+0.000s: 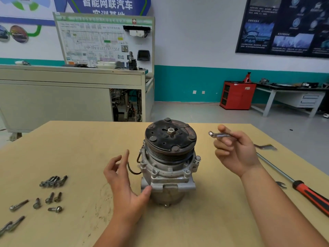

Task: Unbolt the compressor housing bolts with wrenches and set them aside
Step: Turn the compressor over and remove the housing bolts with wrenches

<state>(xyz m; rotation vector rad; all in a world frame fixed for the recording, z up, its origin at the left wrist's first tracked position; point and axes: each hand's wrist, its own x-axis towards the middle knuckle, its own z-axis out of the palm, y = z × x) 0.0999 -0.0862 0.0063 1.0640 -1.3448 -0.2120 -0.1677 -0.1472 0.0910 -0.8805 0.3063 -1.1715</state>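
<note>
Nearest us, at the lower left of the frame, loose bolts (50, 198) lie scattered on the tan table (80, 157). A tight bundle of them sits just above, and two long ones lie at the very edge. At lower centre we see the left hand (124, 182): its fingers are straight and spread, holding nothing, and its thumb tip touches the lower left of the compressor (169, 175). The compressor stands upright in the middle of the table, its dark clutch plate (170, 139) on top with a centre nut (170, 131) facing up. On the flange at its right side we can make out one mounted bolt (197, 159) standing proud of the housing.

Right of centre, the right hand (235, 150) is raised off the table, fingers curled, pinching a small wrench (219, 134) near one end. The wrench's free end points left toward the clutch plate but is apart from it — above and to the right of the mounted bolt, touching nothing on the compressor.

Along the right edge lies a screwdriver (309, 195) with a red-and-black handle. Beside it an open-end spanner (282, 184) is partly hidden behind the right forearm, and higher up is a blurred metal tool (265, 147) we cannot identify.

Farther back, a pale workbench (71, 77) carries a training board (106, 41) at the upper left. A red cabinet (236, 95) stands against the teal-banded wall at the upper right.
</note>
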